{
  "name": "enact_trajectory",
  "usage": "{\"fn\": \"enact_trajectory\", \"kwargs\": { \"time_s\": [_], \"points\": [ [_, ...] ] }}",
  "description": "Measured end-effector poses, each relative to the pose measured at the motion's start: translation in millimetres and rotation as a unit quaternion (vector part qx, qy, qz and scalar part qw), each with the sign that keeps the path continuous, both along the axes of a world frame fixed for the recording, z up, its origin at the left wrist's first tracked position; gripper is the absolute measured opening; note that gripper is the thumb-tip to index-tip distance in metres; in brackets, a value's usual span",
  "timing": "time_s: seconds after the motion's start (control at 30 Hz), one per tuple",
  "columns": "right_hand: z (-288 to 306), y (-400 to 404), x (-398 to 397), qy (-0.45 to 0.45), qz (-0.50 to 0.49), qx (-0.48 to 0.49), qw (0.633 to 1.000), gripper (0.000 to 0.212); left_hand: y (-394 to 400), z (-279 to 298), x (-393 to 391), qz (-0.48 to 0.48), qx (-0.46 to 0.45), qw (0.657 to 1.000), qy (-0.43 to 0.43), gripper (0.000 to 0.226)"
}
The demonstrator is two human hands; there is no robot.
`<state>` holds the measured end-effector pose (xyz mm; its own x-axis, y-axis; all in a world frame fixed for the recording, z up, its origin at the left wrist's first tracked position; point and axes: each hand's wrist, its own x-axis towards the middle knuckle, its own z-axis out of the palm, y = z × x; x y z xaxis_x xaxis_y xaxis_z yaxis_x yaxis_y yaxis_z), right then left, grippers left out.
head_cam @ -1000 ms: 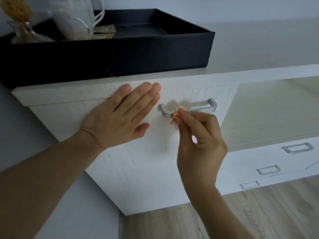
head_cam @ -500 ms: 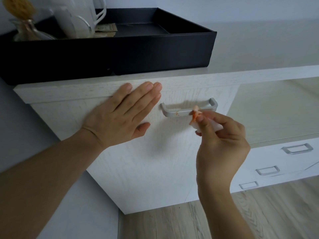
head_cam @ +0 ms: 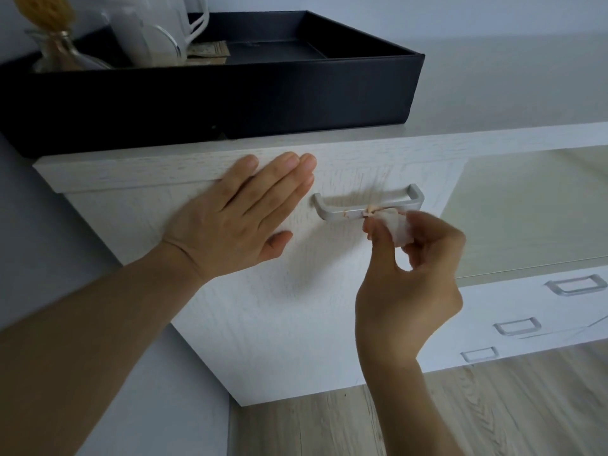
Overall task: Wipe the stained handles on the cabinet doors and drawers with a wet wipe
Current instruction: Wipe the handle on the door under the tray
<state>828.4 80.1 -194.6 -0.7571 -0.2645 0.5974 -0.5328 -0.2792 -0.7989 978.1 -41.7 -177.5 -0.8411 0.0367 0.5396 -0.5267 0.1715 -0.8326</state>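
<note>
now right hand (head_cam: pixel 408 281) pinches wet wipe (head_cam: pixel 396 227) on handle (head_cam: pixel 348 210); left hand (head_cam: pixel 230 222) flat, fingers straight

right hand (head_cam: pixel 408 284) slid back left, wet wipe (head_cam: pixel 396 225) now mid-handle (head_cam: pixel 339 212)

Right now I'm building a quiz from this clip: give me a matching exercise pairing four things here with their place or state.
Things:
1. left hand
2. white wet wipe
3. silver metal bar handle
4. black rectangular tray

States:
A. sits on the cabinet top
B. pinched in the right hand
C. flat on the white cabinet front
D. carries an orange stain

Pairs: 1-C, 2-B, 3-D, 4-A
</note>
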Motion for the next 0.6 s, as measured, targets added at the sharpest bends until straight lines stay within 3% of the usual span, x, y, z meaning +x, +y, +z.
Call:
{"fn": "enact_trajectory", "kwargs": {
  "time_s": [0.07, 0.17, 0.33, 0.43, 0.53, 0.6],
  "points": [
    [-2.8, -0.3, -2.5, 0.062, -0.037, -0.009, 0.997, 0.012, 0.0, 0.4, 0.3, -0.002, 0.0, 1.0, 0.001, 0.073],
    [-6.8, -4.9, -5.1, 0.083, -0.062, -0.026, 0.994, 0.005, -0.2, 0.0, 0.1, 0.002, 0.001, 1.0, 0.001, 0.073],
    [-5.8, -4.7, -10.9, 0.052, -0.048, -0.02, 0.997, 0.009, 0.2, -0.6, 0.7, 0.009, 0.004, 1.0, -0.001, 0.072],
    [-6.7, -3.5, -4.5, 0.092, -0.033, -0.007, 0.995, 0.009, 1.2, -0.7, 0.5, 0.003, 0.009, 1.0, 0.003, 0.072],
    [-7.3, -6.3, -5.6, 0.027, -0.031, -0.029, 0.999, 0.01, 0.7, -1.0, 0.4, 0.003, 0.007, 1.0, 0.002, 0.072],
    [-9.2, -6.1, -1.8, 0.055, -0.041, -0.02, 0.997, 0.01, 1.3, -0.3, 0.5, 0.008, 0.009, 1.0, -0.002, 0.072]
  ]
}}
